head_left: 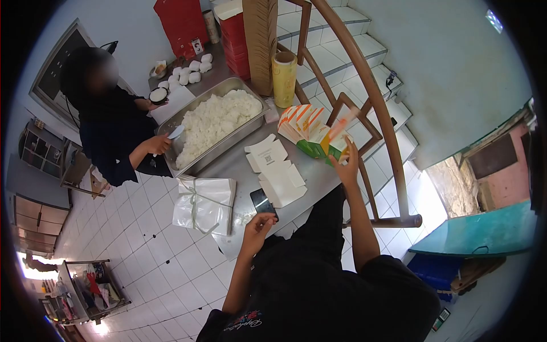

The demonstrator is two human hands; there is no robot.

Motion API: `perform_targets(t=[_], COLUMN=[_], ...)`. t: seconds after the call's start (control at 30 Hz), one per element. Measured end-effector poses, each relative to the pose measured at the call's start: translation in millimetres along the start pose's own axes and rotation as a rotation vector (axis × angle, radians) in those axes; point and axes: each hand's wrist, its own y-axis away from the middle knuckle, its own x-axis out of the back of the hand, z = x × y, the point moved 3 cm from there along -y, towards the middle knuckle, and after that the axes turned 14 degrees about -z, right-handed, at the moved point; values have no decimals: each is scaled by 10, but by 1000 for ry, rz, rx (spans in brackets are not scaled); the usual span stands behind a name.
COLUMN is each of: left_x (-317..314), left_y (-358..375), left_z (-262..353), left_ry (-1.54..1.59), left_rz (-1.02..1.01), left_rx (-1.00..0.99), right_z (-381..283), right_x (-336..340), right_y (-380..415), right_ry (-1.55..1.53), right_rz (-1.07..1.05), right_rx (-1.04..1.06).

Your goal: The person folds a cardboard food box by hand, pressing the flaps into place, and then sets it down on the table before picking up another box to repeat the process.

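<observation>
My right hand (pixel 346 162) is at the table's right edge, fingers closed on a printed orange, white and green food carton (pixel 341 126) that is blurred by motion. Beside it lies a fanned stack of flat cartons (pixel 305 126) with the same print. My left hand (pixel 259 225) is curled at the near edge, close to a dark phone (pixel 263 202), with nothing visible in its fingers. An unfolded white carton (pixel 276 174) with a printed code lies plain side up between my hands, partly against the phone.
A co-worker (pixel 108 119) holds a spatula (pixel 175 133) and a small dark bowl (pixel 158 96) by a metal tray (pixel 199 161) of rice. Tied white packets (pixel 203 205) lie at the table's left. Rice mounds (pixel 185 74), a wrap roll (pixel 284 80) and a stair railing (pixel 393 142) stand around.
</observation>
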Motion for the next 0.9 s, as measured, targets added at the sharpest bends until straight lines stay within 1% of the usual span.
perform_targets(t=[0.07, 0.1, 0.17, 0.2, 0.23, 0.3, 0.33, 0.4, 0.53, 0.63, 0.7, 0.73, 0.8, 0.83, 0.9], left_x=[-19, -22, -1, 11, 21, 33, 41, 54, 29, 41, 38, 42, 65, 77, 83], left_y=[50, 76, 107, 106, 103, 129, 139, 150, 192, 148, 169, 158, 135, 127, 137], left_z=[28, 37, 3, -21, -33, -61, -78, -99, -176, -188, -208, -186, -172, -180, -194], left_ry=[-8, -11, -18, -11, -2, 2, 0, -4, 24, 20, 23, 16, 8, 15, 30], left_rz=[3, 6, 11, 13, 16, 32, 46, 61, 67, 67, 75, 87, 97, 95, 102], left_rx=[5, 14, 4, 12, 20, 10, 17, 32, 58, 65, 77, 81, 81, 78, 76], right_z=[-70, -34, 145, 329, 378, 459, 466, 456, 356, 328, 336, 330, 317, 312, 331], right_x=[8, 5, -169, -288, -387, -599, -681, -860, -1083, -1143, -1107, -1058, -916, -851, -715], right_y=[-244, -348, -544, -617, -695, -769, -803, -865, -856, -792, -754, -756, -813, -834, -833], right_ry=[301, 298, 571, 592, 589, 742, 739, 866, 884, 972, 926, 927, 807, 809, 658], right_rz=[-92, -87, -349, -413, -410, -501, -504, -526, -522, -465, -364, -369, -418, -419, -398], right_rx=[59, 61, 105, 114, 123, 79, 80, 18, -61, -86, -21, -21, -39, -35, -109])
